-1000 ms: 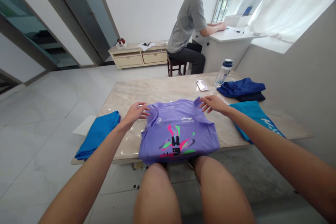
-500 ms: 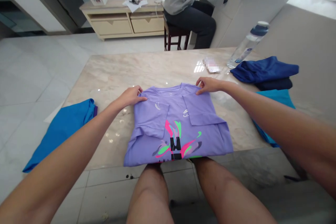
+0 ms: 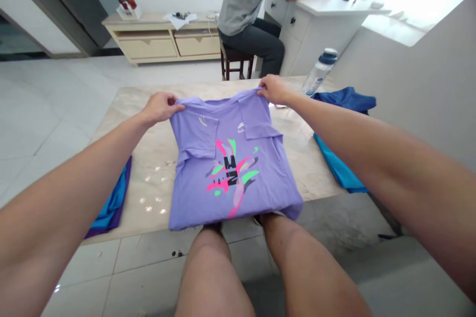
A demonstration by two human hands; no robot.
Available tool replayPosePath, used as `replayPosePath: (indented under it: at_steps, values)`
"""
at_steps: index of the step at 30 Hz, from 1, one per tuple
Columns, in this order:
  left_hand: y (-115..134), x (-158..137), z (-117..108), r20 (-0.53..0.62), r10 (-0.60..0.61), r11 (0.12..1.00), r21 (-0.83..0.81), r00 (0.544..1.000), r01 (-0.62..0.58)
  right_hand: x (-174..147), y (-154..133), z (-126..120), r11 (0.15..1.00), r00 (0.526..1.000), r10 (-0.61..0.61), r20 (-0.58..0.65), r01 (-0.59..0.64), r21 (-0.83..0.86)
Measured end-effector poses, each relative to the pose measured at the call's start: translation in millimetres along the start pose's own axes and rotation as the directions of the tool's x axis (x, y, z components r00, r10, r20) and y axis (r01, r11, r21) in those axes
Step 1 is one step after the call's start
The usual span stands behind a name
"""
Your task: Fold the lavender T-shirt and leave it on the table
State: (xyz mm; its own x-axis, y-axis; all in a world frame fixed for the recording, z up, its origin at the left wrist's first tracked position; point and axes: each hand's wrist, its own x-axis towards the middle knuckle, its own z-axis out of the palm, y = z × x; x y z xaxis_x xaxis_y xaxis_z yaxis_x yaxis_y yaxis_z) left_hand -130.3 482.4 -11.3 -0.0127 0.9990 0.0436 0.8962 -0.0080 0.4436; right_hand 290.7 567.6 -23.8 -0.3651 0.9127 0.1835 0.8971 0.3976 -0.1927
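A purple T-shirt [image 3: 193, 183] with a bright printed design lies face up across the marble table [image 3: 148, 178]. Both its sleeves are folded in over the chest, and its lower end reaches the table's front edge. My left hand [image 3: 160, 108] pinches the shirt's left shoulder edge between thumb and fingers. At the other shoulder, my right hand [image 3: 273, 89] grips the cloth the same way. The shoulder end is lifted off the table, with the collar sagging a little between my hands.
Folded blue and purple clothes [image 3: 115, 198] lie at the table's left. To the right are a turquoise garment [image 3: 338, 166], a dark blue garment [image 3: 345, 99] and a clear water bottle [image 3: 318, 74]. Beyond the table a person [image 3: 247, 5] sits on a stool at a white desk [image 3: 320, 7].
Both hands have raised the shirt's shoulder end and moved it away from me. The shirt is stretched longer, and more of its print shows.
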Motion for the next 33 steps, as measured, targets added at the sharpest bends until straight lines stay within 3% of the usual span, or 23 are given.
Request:
replayPosePath:
  at_steps: [3,6,8,10,13,16,18,20,22,25,29,33]
  values:
    - [41.0,4.7,-58.5,-0.178,0.125,0.989,0.1,0.976,-0.109,22.0,-14.2,-53.7,0.999,0.985,-0.015,-0.175,0.023,0.04]
    - [72.2,-4.8,-104.1,-0.262,0.238,0.964,0.185,0.935,-0.194,21.5,-32.6,-105.3,0.998,0.96,-0.038,-0.279,0.052,0.041]
    - [83.7,-20.3,-119.6,-0.291,0.269,0.959,0.169,0.918,-0.228,5.8,-46.7,-128.1,0.995,0.944,-0.086,-0.319,0.096,0.016]
    - [87.5,-45.5,-120.8,-0.32,0.275,0.961,0.106,0.907,-0.255,-23.2,-61.4,-137.1,0.985,0.93,-0.167,-0.328,0.17,-0.018]
    - [76.7,-104.8,-94.3,-0.36,0.265,0.96,0.015,0.894,-0.278,-91.6,-77.3,-121.7,0.943,0.893,-0.331,-0.304,0.328,-0.06]
    - [40.0,-182.7,-41.3,-0.305,0.278,0.954,-0.024,0.911,-0.3,-183.7,-75.5,-76.6,0.891,0.864,-0.448,-0.231,0.451,-0.041]
    - [5.4,-234.9,-2.8,-0.12,0.32,0.943,-0.053,0.94,-0.327,-248.7,-64.0,-40.6,0.874,0.868,-0.48,-0.128,0.486,0.021]
    - [-26.5,-278.2,28.8,0.071,0.354,0.933,-0.088,0.933,-0.348,-305.0,-49.0,-10.6,0.864,0.868,-0.496,0.017,0.492,0.107]
    - [-46.1,-306.5,50.6,0.155,0.339,0.939,-0.107,0.928,-0.325,-342.5,-37.1,8.9,0.89,0.892,-0.441,0.101,0.421,0.174]
    - [-45.7,-317.8,71.9,0.119,0.267,0.962,-0.086,0.956,-0.258,-355.7,-36.8,24.8,0.931,0.941,-0.322,0.106,0.295,0.214]
    - [-18.1,-296.4,102.2,0.02,0.169,0.986,-0.012,0.985,-0.169,-326.0,-66.5,50.4,0.938,0.952,-0.3,0.055,0.284,0.196]
    - [-9.1,-265.5,133.0,0.025,0.077,0.995,0.068,0.997,-0.079,-294.4,-90.3,90.4,0.965,0.969,-0.241,0.05,0.233,0.124]
